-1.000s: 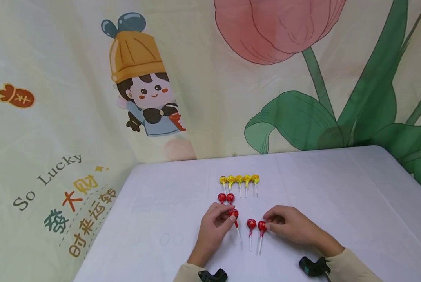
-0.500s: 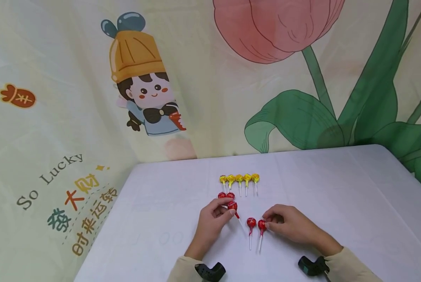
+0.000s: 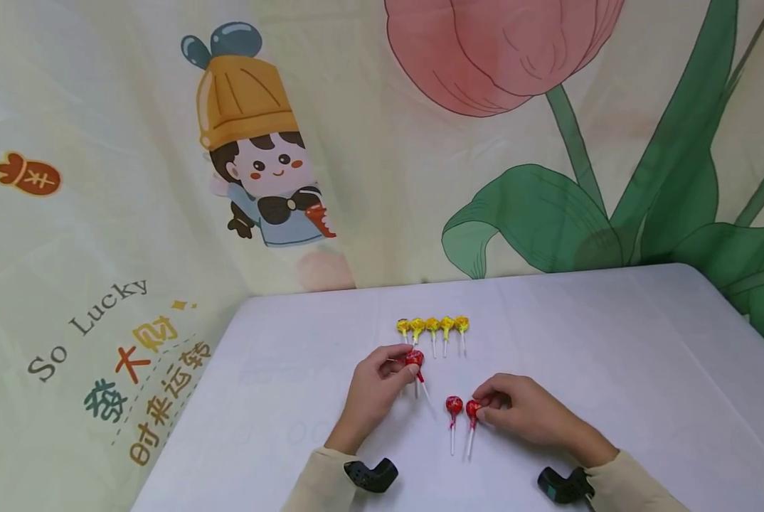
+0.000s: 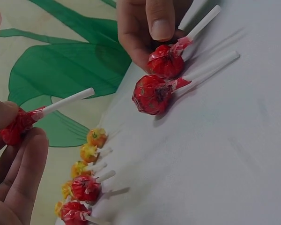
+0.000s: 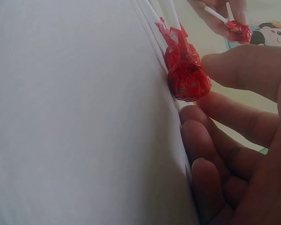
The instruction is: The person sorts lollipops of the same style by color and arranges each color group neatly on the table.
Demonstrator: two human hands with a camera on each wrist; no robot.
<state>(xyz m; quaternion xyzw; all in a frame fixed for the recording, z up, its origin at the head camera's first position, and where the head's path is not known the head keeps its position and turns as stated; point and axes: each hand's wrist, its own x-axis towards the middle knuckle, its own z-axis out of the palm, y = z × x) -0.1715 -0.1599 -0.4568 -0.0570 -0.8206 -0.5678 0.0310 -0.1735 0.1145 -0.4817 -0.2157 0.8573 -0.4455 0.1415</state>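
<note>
My left hand pinches a red-wrapped lollipop by its candy head, stick pointing toward me, raised off the table. In the head view this hand covers most of two red lollipops that lie in front of the yellow row, shown in the left wrist view. Thumb and fingers of my right hand pinch the head of another red lollipop, which lies on the table. Just left of that one lies a further red lollipop, close beside it with its stick toward me.
Several yellow lollipops form a row toward the back of the white table. Behind the table's far edge hangs a printed curtain with a tulip and a cartoon figure.
My left hand has moved forward and slightly left with its red lollipop, now over the two red ones near the yellow row. My right hand stays on its lollipop.
</note>
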